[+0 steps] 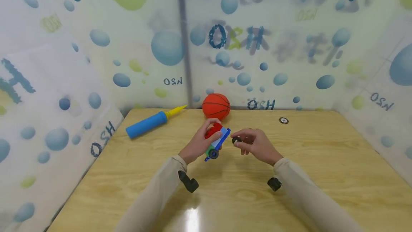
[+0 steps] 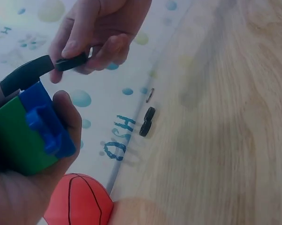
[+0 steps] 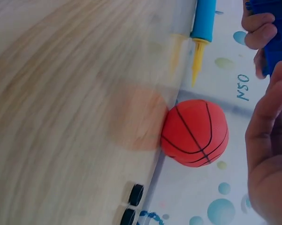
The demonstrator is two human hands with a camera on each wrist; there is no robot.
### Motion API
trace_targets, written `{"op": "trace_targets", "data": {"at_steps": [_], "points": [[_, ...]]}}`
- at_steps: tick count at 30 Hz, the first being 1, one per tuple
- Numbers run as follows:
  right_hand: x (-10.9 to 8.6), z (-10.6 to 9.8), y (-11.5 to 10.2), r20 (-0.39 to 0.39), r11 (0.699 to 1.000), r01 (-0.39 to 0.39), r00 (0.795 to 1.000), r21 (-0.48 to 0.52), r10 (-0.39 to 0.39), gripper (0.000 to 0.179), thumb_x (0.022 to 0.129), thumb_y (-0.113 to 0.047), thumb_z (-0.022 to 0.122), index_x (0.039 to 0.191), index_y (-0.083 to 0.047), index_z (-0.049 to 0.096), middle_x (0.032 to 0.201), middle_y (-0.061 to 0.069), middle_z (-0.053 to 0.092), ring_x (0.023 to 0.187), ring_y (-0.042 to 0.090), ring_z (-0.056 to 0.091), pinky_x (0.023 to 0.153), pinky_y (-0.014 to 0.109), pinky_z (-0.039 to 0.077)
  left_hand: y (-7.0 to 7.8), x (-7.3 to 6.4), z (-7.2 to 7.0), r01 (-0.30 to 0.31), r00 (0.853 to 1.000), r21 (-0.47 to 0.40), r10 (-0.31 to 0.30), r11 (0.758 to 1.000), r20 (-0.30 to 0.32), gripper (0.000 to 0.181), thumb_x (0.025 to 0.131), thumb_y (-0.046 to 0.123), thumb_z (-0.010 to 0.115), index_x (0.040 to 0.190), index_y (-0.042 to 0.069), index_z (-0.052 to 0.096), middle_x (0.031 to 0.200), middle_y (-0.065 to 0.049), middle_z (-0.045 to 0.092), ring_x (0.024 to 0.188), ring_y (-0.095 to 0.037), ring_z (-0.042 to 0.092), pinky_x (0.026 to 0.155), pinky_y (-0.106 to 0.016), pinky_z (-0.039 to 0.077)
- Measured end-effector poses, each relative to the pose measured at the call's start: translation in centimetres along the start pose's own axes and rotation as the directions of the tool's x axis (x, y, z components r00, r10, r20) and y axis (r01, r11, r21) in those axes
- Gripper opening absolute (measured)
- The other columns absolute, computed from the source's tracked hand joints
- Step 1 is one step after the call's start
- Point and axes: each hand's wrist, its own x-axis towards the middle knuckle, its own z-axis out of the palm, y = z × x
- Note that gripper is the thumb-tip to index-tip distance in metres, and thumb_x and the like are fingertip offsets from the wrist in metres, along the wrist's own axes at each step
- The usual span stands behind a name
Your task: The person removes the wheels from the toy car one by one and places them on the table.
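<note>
My left hand [image 1: 201,142] grips a toy car [image 1: 222,137] of red, light blue, green and dark blue parts, tilted and held above the table. One black wheel [image 1: 213,153] sits at its lower end. Another dark, rounded piece [image 2: 27,74] shows along the car's edge in the left wrist view. Just to the right, my right hand [image 1: 260,146] pinches a small loose black wheel [image 1: 236,140] between thumb and fingers, a short gap from the car. In the right wrist view the blue side of the car [image 3: 275,33] shows beyond my right fingers, and the pinched wheel is hidden.
Two black wheels [image 3: 136,194] stand on the wooden table [image 1: 322,174] beyond my right hand. A red basketball-style ball [image 1: 216,106] rests at the back edge, with a blue pump with a yellow nozzle [image 1: 148,124] left of it. A black-and-white disc [image 1: 283,120] lies at back right. Patterned curtains surround the table.
</note>
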Motion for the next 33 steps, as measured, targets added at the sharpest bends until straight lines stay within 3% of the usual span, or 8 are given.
{"op": "trace_targets", "data": {"at_steps": [8,17,22,26,33], "points": [[-1.2,-2.3,2.1,-0.05,0.996,-0.061,0.997,-0.066,0.057,0.028,0.093,-0.018,0.072,0.119,-0.008,0.07,0.088,0.026,0.067,0.064,0.034,0.067,0.059,0.038,0.056,0.2,-0.5,-0.5,0.043,0.999,-0.012,-0.043,0.999,0.02,0.039,0.104,0.029,0.055,0.14,0.03,0.04,0.122,-0.018,0.059,0.089,-0.029,0.068,0.077,-0.035,0.061],[-1.8,-4.8,3.5,-0.066,0.979,-0.117,0.992,-0.17,0.107,0.038,0.091,-0.011,0.073,0.127,-0.003,0.065,0.09,0.014,0.066,0.07,0.032,0.071,0.059,0.041,0.057,-0.1,-0.9,-1.3,0.059,0.998,-0.042,-0.058,0.997,0.018,0.035,0.104,0.03,0.055,0.135,0.034,0.042,0.122,-0.018,0.059,0.085,-0.025,0.068,0.075,-0.035,0.061],[-2.0,-5.8,4.1,-0.108,0.94,-0.152,0.986,-0.307,0.124,0.034,0.089,-0.011,0.074,0.123,-0.004,0.069,0.096,0.011,0.07,0.072,0.021,0.065,0.06,0.035,0.054,-0.1,-0.9,-1.4,0.074,0.997,-0.033,-0.074,0.997,0.022,0.035,0.103,0.031,0.057,0.135,0.035,0.042,0.121,-0.018,0.06,0.086,-0.024,0.068,0.077,-0.034,0.06],[-1.9,-6.6,4.6,-0.135,0.897,-0.179,0.982,-0.405,0.135,0.03,0.087,-0.011,0.077,0.116,-0.003,0.072,0.088,0.007,0.064,0.071,0.014,0.05,0.063,0.029,0.042,-0.2,-1.0,-1.4,0.094,0.995,-0.029,-0.093,0.995,0.026,0.036,0.103,0.031,0.058,0.134,0.036,0.043,0.12,-0.017,0.06,0.087,-0.025,0.068,0.077,-0.033,0.06],[-1.6,-7.6,5.7,-0.125,0.884,-0.238,0.971,-0.404,0.204,0.026,0.086,-0.009,0.077,0.111,-0.003,0.072,0.076,0.004,0.062,0.066,0.016,0.052,0.063,0.03,0.044,-0.2,-1.1,-1.3,0.099,0.995,-0.011,-0.098,0.995,0.024,0.036,0.103,0.031,0.057,0.135,0.036,0.043,0.121,-0.017,0.06,0.088,-0.026,0.068,0.077,-0.033,0.06]]}}
